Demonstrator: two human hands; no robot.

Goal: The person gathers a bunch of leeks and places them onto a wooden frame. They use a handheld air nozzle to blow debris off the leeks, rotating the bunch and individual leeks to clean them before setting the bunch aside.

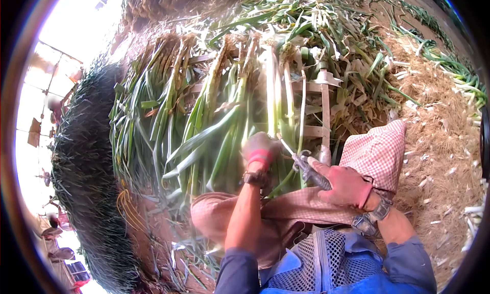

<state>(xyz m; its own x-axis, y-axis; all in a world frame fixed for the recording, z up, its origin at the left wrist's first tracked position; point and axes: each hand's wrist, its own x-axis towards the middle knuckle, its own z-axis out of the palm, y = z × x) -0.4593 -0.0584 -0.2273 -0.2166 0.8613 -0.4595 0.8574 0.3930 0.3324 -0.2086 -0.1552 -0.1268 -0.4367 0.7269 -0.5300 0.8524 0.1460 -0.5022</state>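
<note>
My left hand [261, 148], in a pinkish-grey glove, is closed around white-stemmed green onions [271, 89] whose roots point away from me. The fingers' far side is hidden. In my gloved right hand [348, 185] is a grey-handled air blow gun [315, 174], its thin nozzle reaching left toward the stalks beside my left hand. More untrimmed green onions [163, 100], with brown dry roots, lie side by side to the left across a slatted frame [325, 107]. A pink checked cloth [301, 204] covers my lap beneath both hands.
Peeled leaves and skins [352, 54] are heaped beyond the frame. Brown root fibres [434, 156] with white scraps spread over the ground at right. Green onions [462, 82] lie along the far right. A dense green stack [87, 156] stands at left.
</note>
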